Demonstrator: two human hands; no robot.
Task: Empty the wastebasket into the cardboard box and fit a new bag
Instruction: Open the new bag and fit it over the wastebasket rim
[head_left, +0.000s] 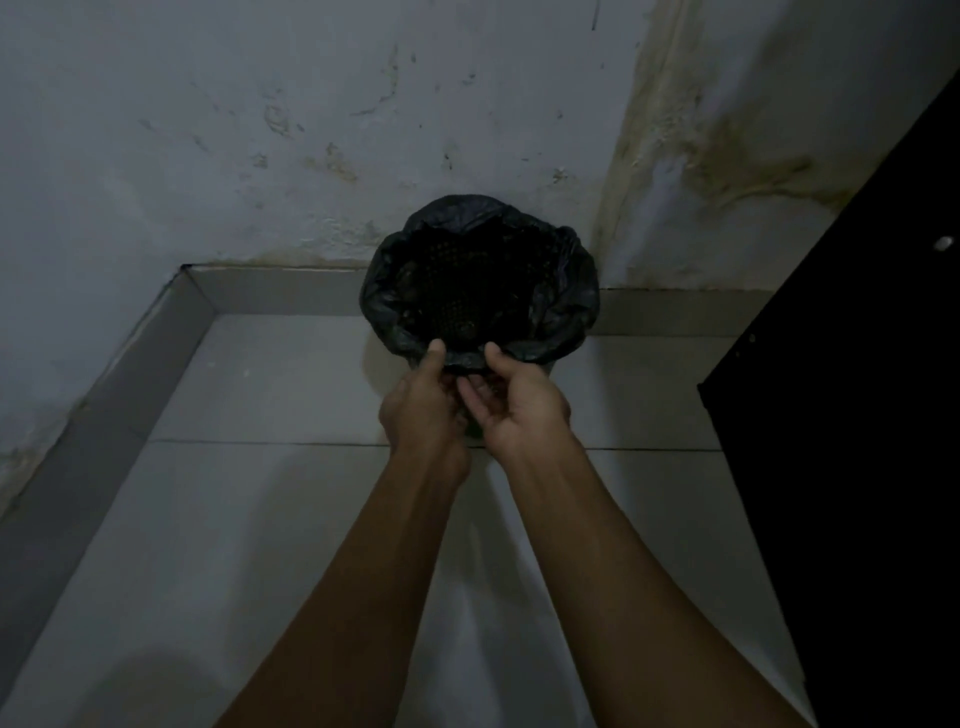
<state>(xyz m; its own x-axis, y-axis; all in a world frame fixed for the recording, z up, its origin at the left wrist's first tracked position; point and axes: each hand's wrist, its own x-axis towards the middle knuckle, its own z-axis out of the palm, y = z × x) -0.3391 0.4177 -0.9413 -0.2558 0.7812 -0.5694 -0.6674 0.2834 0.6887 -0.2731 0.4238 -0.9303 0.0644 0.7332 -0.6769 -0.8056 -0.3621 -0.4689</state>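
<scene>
Wastebasket (480, 291) — one, one black bag (558, 332) over its rim — both hands' fingers (435, 358) pinching the bag.

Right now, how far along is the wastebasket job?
Looks nearly done: a black bag is folded over most of the wastebasket rim, though its mesh wall shows inside. In hand: the left hand and right hand pinch the near edge. Left: seating that edge. The cardboard box isn't in view, so emptying can't be confirmed.

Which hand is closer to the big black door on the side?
The right hand. It grips the black bag at the wastebasket's near rim, on the side toward the black door. The left hand grips the same rim, farther from it.
</scene>
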